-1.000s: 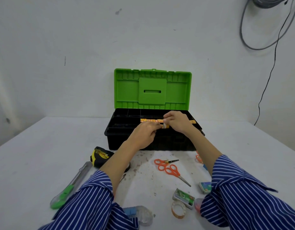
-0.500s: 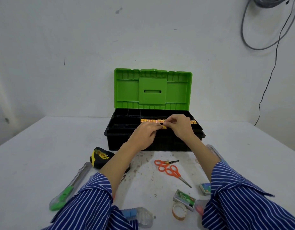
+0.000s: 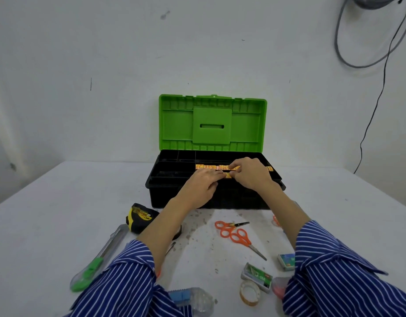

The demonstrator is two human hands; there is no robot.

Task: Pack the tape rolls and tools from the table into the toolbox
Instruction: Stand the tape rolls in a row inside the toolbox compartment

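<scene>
Over toolbox [image 3: 174, 193]: two hands, left [image 3: 203, 183], right [image 3: 250, 173], pinching perhaps one yellow strip [image 3: 206, 167].

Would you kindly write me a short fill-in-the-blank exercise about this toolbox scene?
1. The black toolbox's raised lid is ____ in colour.
2. Both scissors on the white table have ____ handles.
3. The left hand and right hand meet over the open ____.
4. The yellow-and-black tape measure lies ____ the toolbox.

Answers: green; orange; toolbox; outside

toolbox [image 3: 186, 197]: matt black plastic; lid [image 3: 174, 124]: glossy green plastic; sleeves [image 3: 334, 271]: striped cloth
</scene>
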